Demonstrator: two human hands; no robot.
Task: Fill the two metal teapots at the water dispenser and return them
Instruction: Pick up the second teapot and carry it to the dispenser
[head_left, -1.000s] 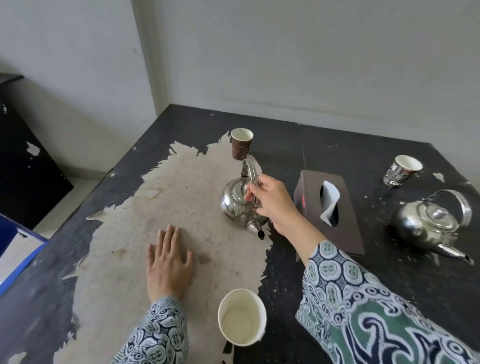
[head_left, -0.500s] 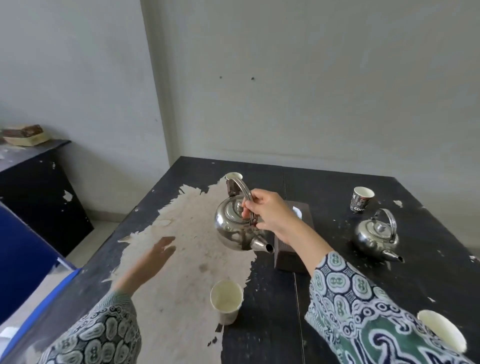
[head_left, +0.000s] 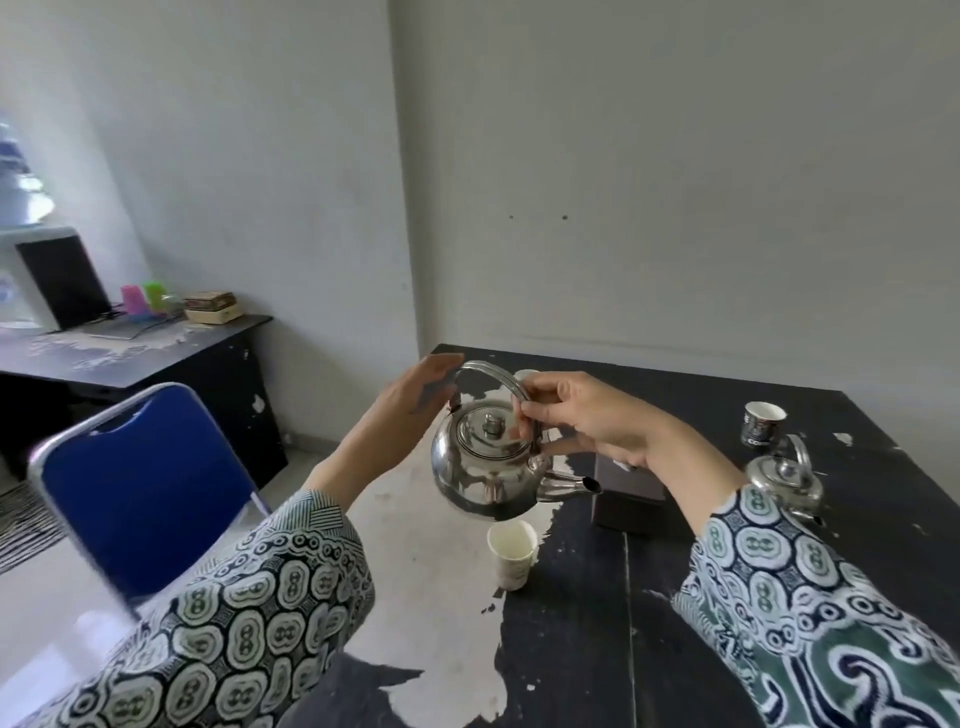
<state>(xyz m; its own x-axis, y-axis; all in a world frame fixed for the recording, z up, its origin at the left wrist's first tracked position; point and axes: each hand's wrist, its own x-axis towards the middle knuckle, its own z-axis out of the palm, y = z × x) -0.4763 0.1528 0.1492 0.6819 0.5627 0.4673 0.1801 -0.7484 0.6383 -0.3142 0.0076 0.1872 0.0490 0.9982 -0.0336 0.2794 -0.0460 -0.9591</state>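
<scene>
Counter (head_left: 649, 597): black, its coating peeled away to a pale patch below both hands; it carries every cup, the box and the second teapot.
Chair (head_left: 140, 493): blue backrest with a metal frame, to the left of the left hand and lower.
Side counter (head_left: 171, 348): dark, against the wall, far beyond the left hand; an open laptop (head_left: 62, 283), pink and green cups and a small box stand on it.
Held teapot (head_left: 488, 462): shiny metal, lid on, lifted clear of the counter and hanging between the two hands, spout pointing to the right, under the right hand.
Right hand (head_left: 587, 415): fingers curled around the right end of the teapot's arched handle, carrying its weight.
Left hand (head_left: 410, 400): fingers fairly straight and spread wide, palm just beside the left end of the handle; whether it touches the metal I cannot tell.
Second teapot (head_left: 784, 478): metal, resting on the counter to the right of the right hand, just past the wrist.
Dark box (head_left: 628, 499): on the counter right below the right hand, partly hidden by it.
White paper cup (head_left: 511, 551): upright on the counter directly below the held teapot.
Dark paper cup (head_left: 761, 423): upright on the counter, right of the right hand, just beyond the second teapot.
</scene>
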